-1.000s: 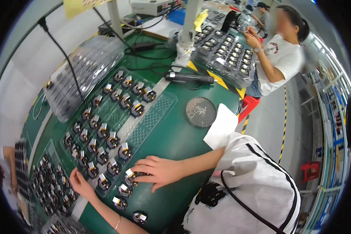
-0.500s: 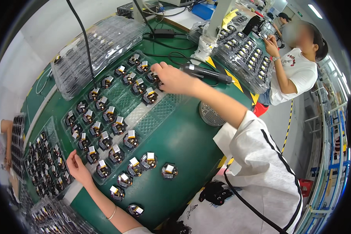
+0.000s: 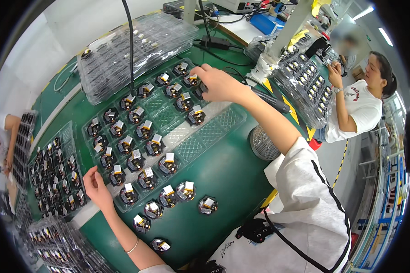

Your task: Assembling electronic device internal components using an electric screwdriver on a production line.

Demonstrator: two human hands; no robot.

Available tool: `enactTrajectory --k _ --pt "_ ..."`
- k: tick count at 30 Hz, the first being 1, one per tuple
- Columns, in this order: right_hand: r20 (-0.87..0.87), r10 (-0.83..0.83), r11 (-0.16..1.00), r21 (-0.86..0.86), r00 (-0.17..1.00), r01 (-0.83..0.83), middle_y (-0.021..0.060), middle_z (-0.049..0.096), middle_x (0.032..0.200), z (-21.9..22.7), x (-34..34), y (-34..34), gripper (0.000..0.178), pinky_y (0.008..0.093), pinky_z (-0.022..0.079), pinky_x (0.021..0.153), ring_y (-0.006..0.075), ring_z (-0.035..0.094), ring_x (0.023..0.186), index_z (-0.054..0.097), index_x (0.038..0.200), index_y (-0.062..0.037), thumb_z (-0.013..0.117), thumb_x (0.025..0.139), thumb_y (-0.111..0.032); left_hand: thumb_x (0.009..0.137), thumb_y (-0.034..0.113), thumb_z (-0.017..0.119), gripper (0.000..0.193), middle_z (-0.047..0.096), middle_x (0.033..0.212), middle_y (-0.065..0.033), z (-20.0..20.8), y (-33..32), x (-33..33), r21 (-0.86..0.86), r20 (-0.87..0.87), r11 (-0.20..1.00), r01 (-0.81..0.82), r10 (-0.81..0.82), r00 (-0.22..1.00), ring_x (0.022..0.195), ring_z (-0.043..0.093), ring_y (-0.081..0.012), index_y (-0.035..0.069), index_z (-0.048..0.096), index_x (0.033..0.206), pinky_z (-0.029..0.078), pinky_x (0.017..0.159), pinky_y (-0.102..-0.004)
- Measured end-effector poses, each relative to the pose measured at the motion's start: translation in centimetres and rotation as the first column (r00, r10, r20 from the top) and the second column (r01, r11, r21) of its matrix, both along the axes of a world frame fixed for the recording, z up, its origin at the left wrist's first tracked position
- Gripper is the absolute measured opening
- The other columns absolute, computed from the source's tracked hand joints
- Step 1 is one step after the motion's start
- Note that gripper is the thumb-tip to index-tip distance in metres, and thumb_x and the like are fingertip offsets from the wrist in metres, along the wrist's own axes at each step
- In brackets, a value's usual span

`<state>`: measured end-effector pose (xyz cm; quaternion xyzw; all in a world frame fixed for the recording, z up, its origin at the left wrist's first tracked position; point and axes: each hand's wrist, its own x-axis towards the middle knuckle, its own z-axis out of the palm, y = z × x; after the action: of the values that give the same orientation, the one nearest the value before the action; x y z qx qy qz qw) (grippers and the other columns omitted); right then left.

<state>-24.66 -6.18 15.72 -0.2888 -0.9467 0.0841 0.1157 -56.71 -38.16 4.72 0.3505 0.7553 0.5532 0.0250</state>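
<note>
A clear plastic tray [image 3: 187, 154] holds several round black circuit modules [image 3: 168, 163], each topped with a small white battery pouch. At its far right corner my right hand [image 3: 219, 84] has its fingers curled round a circuit module [image 3: 198, 92], which they partly hide. By the tray's near left edge rests my left hand [image 3: 97, 186], fingers loosely bent and apart, with nothing in it. Between the hands, some pockets in the tray's middle and right part are bare. Loose modules [image 3: 208, 205] lie on the green mat in front of the tray.
Stacked clear trays [image 3: 136, 54] stand behind, with a black cable [image 3: 131, 45] hanging down before them. A filled tray [image 3: 54, 175] lies left. A dark cylindrical tool [image 3: 273, 101] and perforated metal disc [image 3: 263, 143] are right. Co-workers [image 3: 357, 102] sit at both sides.
The view has shifted, so the bench appears farther right. My right hand stays at the tray's far right corner, its fingers slightly repositioned over the modules. My left hand remains at the near left edge.
</note>
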Motion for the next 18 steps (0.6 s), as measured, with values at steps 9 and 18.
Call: enactTrajectory --k 9,18 --pt "0.282 0.024 0.998 -0.058 0.959 -0.008 0.0233 0.055 0.110 -0.4 -3.2 2.7 0.049 0.0432 0.052 0.082 0.0393 0.061 0.097 0.054 0.111 -0.0028 0.072 0.066 -0.009 0.095 0.006 0.052 0.017 0.061 0.100 -0.0019 0.2 -0.1 0.3 -0.004 0.014 1.000 -0.010 0.010 1.000 0.084 0.053 -0.0081 0.001 0.061 0.108 0.044 0.074 -0.0221" --pt "0.260 -0.004 1.000 0.007 0.966 0.002 0.0186 0.053 0.111 -2.1 -7.0 6.1 0.050 0.0447 0.051 0.082 0.0396 0.059 0.097 0.053 0.105 -0.0034 0.080 0.063 -0.010 0.095 0.005 0.052 0.015 0.060 0.099 -0.0015 0.4 0.3 0.4 -0.007 0.009 1.000 -0.009 0.010 1.000 0.081 0.053 -0.0067 0.001 0.061 0.107 0.043 0.072 -0.0215"
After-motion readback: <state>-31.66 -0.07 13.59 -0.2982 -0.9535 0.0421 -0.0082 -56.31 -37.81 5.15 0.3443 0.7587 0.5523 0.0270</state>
